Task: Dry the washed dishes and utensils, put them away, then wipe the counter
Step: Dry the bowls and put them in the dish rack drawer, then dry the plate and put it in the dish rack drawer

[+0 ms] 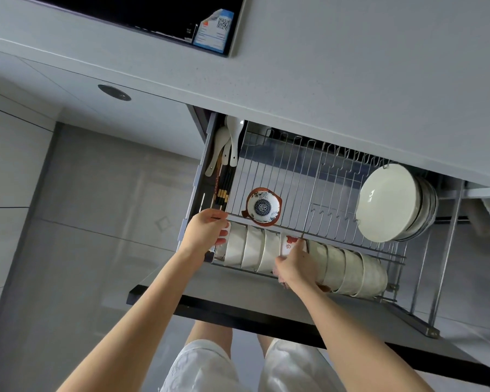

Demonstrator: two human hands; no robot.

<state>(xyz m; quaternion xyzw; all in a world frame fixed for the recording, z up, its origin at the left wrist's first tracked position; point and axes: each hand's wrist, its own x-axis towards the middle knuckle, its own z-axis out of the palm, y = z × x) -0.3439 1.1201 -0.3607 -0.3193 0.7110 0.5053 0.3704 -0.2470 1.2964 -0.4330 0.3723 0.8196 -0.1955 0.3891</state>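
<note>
Down at the near edge, white shorts, cut off by the frame, then the drawer front, pulled out. L hand has fingers curled on the end bowl of a white row lying sideways along the rack front; palm side hidden. R hand pinches the red bowl, which is white w/ red print and mostly hidden btwn the stacks, print unreadable. More bowls run right. Further in is the blue bowl: round blue emblem inside, red-brown outside. Plates stand on edge, w/ a small mark I can't read. Spoons and chopsticks lie far left. Up top, sticker w/ QR code, text too small.
</note>
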